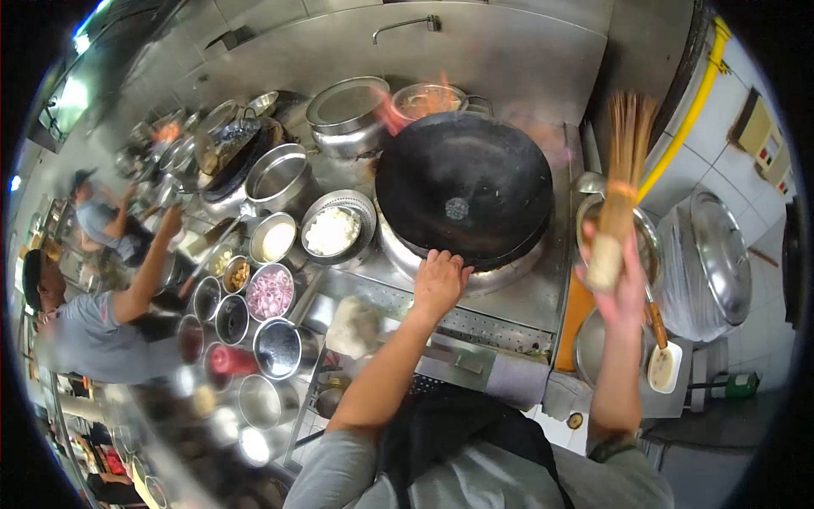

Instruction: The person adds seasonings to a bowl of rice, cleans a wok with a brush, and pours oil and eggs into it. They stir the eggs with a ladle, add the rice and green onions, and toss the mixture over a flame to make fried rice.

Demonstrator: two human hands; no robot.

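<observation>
Co-worker (106,335) at far left of frame: blurred, partly cut by the lens' dark edge; pots in upper left too smeared to ID. Metal bowl (655,252) at right of frame is partly hidden behind R hand (617,284) & its load. L thumb hard to make out.

Wok (504,182), upper centre: wide, round, matte black metal w/ a mottled greyish patch low inside. Bamboo wok brush (623,199), upper right: bundle of thin stiff tan splints, tied mid-length w/ an orange-ish band, bristles up, thick pale butt end down. Lidded pot (348,119), top centre: shiny steel, cylindrical. Chopped purple-white onion (270,293), left of centre, in a round metal bowl. Crumpled off-white cloth (353,327), lower centre.

R hand: fingers wrapped round the brush's lower end, holding it upright, slightly tilted. L hand (440,282): fingers bent at wok's near rim; can't tell if gripping or just resting.
</observation>
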